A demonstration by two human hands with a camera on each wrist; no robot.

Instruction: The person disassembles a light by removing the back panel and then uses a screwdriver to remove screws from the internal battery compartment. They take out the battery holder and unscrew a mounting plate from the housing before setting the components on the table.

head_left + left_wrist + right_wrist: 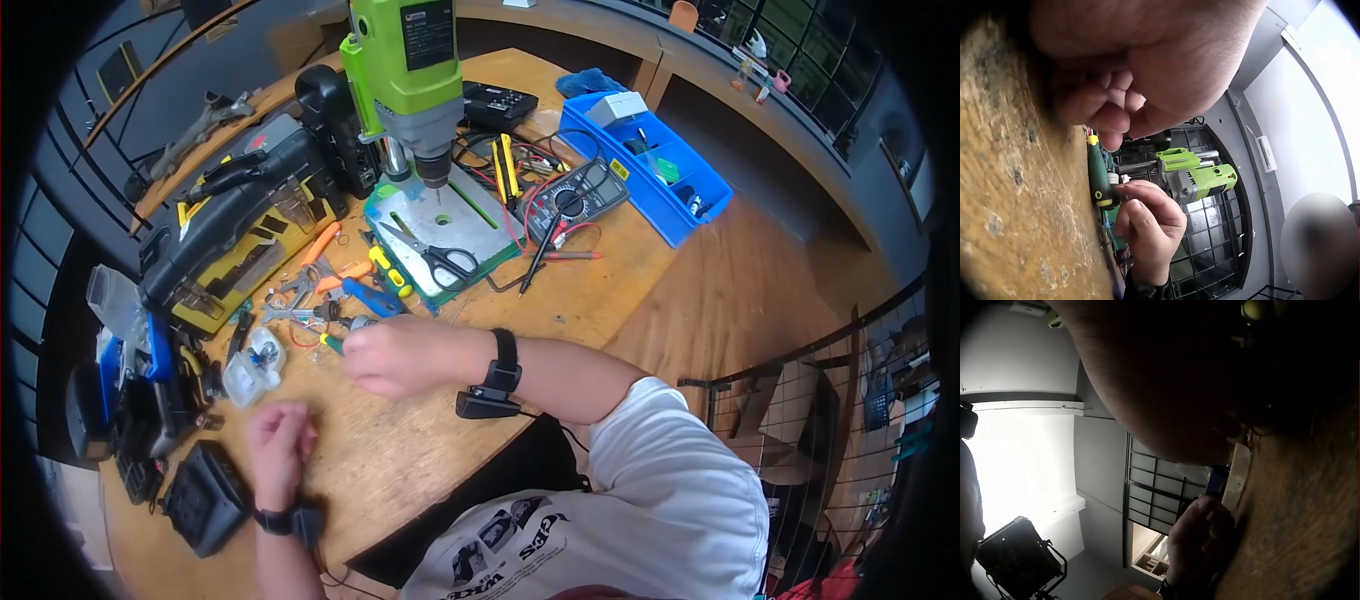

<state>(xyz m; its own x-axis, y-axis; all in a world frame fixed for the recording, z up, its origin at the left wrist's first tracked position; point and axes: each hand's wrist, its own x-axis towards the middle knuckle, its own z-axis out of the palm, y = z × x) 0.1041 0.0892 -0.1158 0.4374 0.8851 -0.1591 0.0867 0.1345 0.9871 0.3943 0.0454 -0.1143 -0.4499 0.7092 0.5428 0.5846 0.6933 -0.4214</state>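
My right hand is above the wooden table, beside a green screwdriver handle. The left wrist view shows that hand with thumb and fingers bent close together near the dark green handle; whether a small thing is between the fingertips, I cannot tell. Lower left, my left hand hovers near the table with loosely curled fingers and nothing visible in them. A small clear box with little parts inside stands open between the left hand and the tools. The right wrist view is dark.
A green drill press stands at the back, black scissors on its base. Pliers and other tools lie left of it, before a black and yellow toolbox. A multimeter and blue tray are at right; a black case is lower left.
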